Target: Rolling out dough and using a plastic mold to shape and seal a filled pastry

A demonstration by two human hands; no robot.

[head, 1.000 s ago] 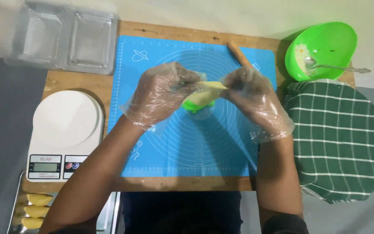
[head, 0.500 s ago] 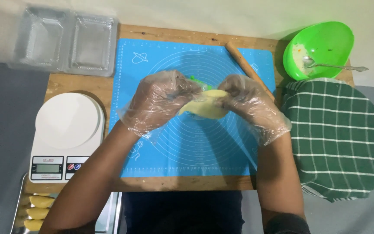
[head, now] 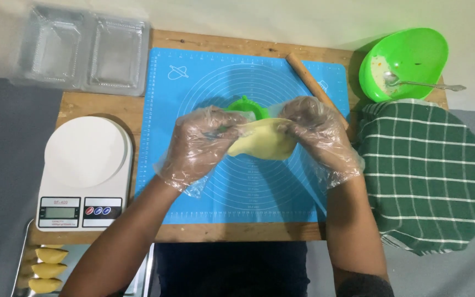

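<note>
Wooden table [head: 111, 104] seen from above, with a blue baking mat [head: 248, 192] spread across its middle; everything else is placed around that mat.

Left of the mat and toward the far edge sits a clear plastic two-part tray [head: 81, 52], with nothing visible inside. Left of the mat on the near side stands a white kitchen scale [head: 83, 170], and below the scale a metal tray [head: 34, 264] holds three folded yellow pastries [head: 48, 269]. Right of the mat at the far corner is a green bowl [head: 408, 60] with pale residue and a metal spoon [head: 424, 83] resting in it. Right of the mat, nearer the person, a green and white checked cloth [head: 427, 170] covers something round. A wooden rolling pin [head: 314, 88] lies slanted on the mat's far right part.

Above the mat's centre, a piece of pale yellow dough [head: 262, 140], soft, smooth and rounded, is held between both hands. A green round mould [head: 246, 107] peeks out just behind it. The left hand [head: 202, 146] and the right hand [head: 320, 135], both in clear plastic gloves, pinch the dough from either side.
</note>
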